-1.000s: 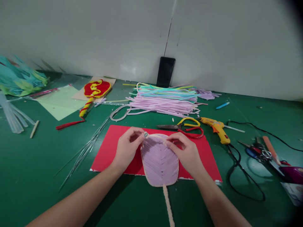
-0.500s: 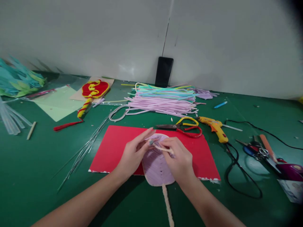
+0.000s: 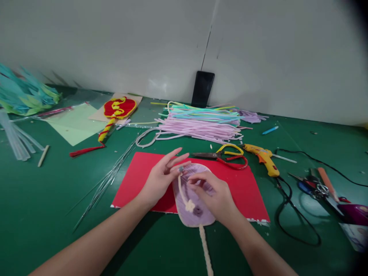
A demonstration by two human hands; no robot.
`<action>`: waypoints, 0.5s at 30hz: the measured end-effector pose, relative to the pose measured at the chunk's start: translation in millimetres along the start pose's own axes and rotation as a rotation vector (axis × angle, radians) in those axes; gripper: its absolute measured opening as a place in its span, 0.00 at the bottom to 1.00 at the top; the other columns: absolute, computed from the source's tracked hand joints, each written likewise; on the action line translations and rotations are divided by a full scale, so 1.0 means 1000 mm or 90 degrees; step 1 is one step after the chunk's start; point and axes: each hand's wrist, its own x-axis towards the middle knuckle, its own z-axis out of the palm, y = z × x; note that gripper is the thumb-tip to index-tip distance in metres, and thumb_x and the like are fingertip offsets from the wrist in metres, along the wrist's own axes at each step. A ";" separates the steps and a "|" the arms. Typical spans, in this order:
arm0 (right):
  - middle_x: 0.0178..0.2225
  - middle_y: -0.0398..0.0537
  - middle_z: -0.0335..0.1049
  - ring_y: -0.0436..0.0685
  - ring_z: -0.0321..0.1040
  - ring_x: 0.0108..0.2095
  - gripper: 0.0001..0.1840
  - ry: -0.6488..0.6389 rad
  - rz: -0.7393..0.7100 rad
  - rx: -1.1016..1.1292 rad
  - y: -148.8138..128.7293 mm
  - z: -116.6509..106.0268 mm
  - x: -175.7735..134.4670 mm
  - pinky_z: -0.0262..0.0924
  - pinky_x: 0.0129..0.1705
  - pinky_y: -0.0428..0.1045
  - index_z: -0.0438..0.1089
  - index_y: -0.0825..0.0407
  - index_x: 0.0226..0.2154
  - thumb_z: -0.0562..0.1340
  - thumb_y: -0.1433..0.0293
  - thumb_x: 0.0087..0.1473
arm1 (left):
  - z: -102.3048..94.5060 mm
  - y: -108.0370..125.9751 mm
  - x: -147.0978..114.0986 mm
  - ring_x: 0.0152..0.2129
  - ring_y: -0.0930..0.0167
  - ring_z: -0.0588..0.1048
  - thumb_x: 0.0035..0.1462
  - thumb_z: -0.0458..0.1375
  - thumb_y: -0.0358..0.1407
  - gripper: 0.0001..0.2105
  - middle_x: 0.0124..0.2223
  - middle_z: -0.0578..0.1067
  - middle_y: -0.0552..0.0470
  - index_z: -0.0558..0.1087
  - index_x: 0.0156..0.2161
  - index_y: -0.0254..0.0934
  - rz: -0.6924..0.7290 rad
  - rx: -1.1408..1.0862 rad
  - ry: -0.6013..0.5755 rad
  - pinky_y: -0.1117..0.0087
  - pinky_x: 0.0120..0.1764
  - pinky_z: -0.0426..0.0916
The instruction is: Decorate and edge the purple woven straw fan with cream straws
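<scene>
A lilac hand fan [image 3: 204,219] with a cream edge lies over a red board, its twisted cream handle [image 3: 205,249] pointing towards me. My left hand [image 3: 161,177] pinches the upper end of a cream pipe cleaner [image 3: 181,190] between thumb and index finger, the other fingers stretched out. From there the pipe cleaner hangs down to a small looped, flower-like knot [image 3: 189,206] over the fan. My right hand [image 3: 214,191] hovers above the fan's right side, its fingers bent and slightly apart, with nothing visible between them.
Scissors [image 3: 220,155] rest across the back of the red board [image 3: 138,180]. Bundled pipe cleaners [image 3: 198,128] and a leaning phone [image 3: 203,88] stand behind. To the right lie a yellow glue gun [image 3: 263,155] and its cord; leftward are thin wires [image 3: 110,176] and a red fan [image 3: 122,108].
My right hand has let go of the cream pipe cleaner, which now hangs downward from my left hand with its knot showing. The whole view has shifted slightly.
</scene>
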 end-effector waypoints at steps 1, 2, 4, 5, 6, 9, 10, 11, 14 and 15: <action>0.32 0.43 0.73 0.53 0.69 0.34 0.04 -0.011 0.022 0.015 -0.001 0.001 0.000 0.63 0.36 0.47 0.69 0.47 0.33 0.61 0.68 0.51 | 0.001 -0.001 0.000 0.52 0.62 0.67 0.54 0.56 0.34 0.26 0.58 0.65 0.42 0.56 0.58 0.40 -0.004 0.015 -0.007 0.62 0.49 0.67; 0.32 0.43 0.73 0.52 0.69 0.33 0.04 -0.025 0.036 0.029 -0.002 0.003 0.000 0.63 0.35 0.46 0.69 0.47 0.32 0.62 0.69 0.49 | 0.002 -0.002 -0.001 0.52 0.62 0.67 0.54 0.56 0.34 0.26 0.58 0.65 0.43 0.56 0.58 0.40 -0.007 0.029 -0.012 0.63 0.49 0.68; 0.32 0.42 0.73 0.52 0.69 0.34 0.03 -0.031 0.053 0.038 -0.002 0.004 0.001 0.62 0.36 0.46 0.69 0.48 0.31 0.62 0.69 0.49 | 0.003 -0.003 -0.002 0.51 0.62 0.68 0.54 0.56 0.34 0.26 0.57 0.66 0.45 0.57 0.57 0.42 -0.008 0.061 -0.016 0.63 0.48 0.68; 0.32 0.43 0.73 0.52 0.69 0.34 0.02 -0.010 0.063 0.029 -0.001 0.003 0.002 0.62 0.36 0.47 0.69 0.48 0.30 0.62 0.69 0.49 | 0.004 -0.004 -0.003 0.51 0.63 0.68 0.53 0.56 0.34 0.25 0.56 0.67 0.46 0.58 0.57 0.42 -0.007 0.082 -0.014 0.63 0.48 0.68; 0.32 0.43 0.73 0.53 0.69 0.34 0.02 0.019 0.076 0.013 0.001 0.002 0.003 0.62 0.36 0.47 0.69 0.48 0.31 0.62 0.69 0.50 | 0.005 -0.005 -0.004 0.50 0.63 0.69 0.53 0.56 0.33 0.24 0.55 0.69 0.48 0.59 0.56 0.43 -0.005 0.106 -0.011 0.64 0.48 0.68; 0.35 0.45 0.73 0.54 0.70 0.35 0.07 0.071 0.128 -0.023 0.007 -0.004 0.007 0.62 0.37 0.49 0.68 0.48 0.34 0.63 0.67 0.48 | 0.006 -0.006 -0.007 0.48 0.66 0.71 0.54 0.55 0.32 0.21 0.53 0.71 0.52 0.63 0.53 0.46 0.013 0.176 -0.021 0.66 0.50 0.67; 0.36 0.46 0.73 0.55 0.70 0.36 0.10 0.062 0.140 -0.014 0.008 -0.005 0.008 0.62 0.38 0.49 0.68 0.48 0.35 0.64 0.67 0.47 | 0.007 -0.006 -0.008 0.48 0.67 0.71 0.54 0.55 0.31 0.20 0.53 0.71 0.53 0.63 0.53 0.46 0.022 0.195 -0.027 0.67 0.50 0.67; 0.36 0.46 0.73 0.55 0.70 0.37 0.12 0.047 0.148 0.004 0.010 -0.006 0.008 0.62 0.39 0.50 0.67 0.48 0.37 0.64 0.67 0.46 | 0.007 -0.005 -0.009 0.48 0.68 0.71 0.55 0.54 0.32 0.20 0.53 0.71 0.54 0.63 0.53 0.46 0.030 0.210 -0.031 0.68 0.50 0.67; 0.34 0.44 0.74 0.55 0.71 0.38 0.17 0.030 0.154 0.052 0.010 -0.003 0.008 0.62 0.43 0.51 0.65 0.47 0.39 0.66 0.67 0.45 | 0.007 -0.004 -0.009 0.50 0.68 0.70 0.57 0.52 0.33 0.21 0.53 0.71 0.53 0.59 0.56 0.45 0.054 0.240 -0.022 0.67 0.51 0.66; 0.34 0.43 0.74 0.55 0.71 0.38 0.17 0.030 0.153 0.056 0.009 -0.001 0.007 0.62 0.43 0.51 0.64 0.47 0.38 0.66 0.67 0.44 | 0.007 -0.003 -0.009 0.50 0.68 0.69 0.58 0.51 0.34 0.22 0.53 0.71 0.52 0.57 0.58 0.45 0.061 0.247 -0.019 0.66 0.52 0.66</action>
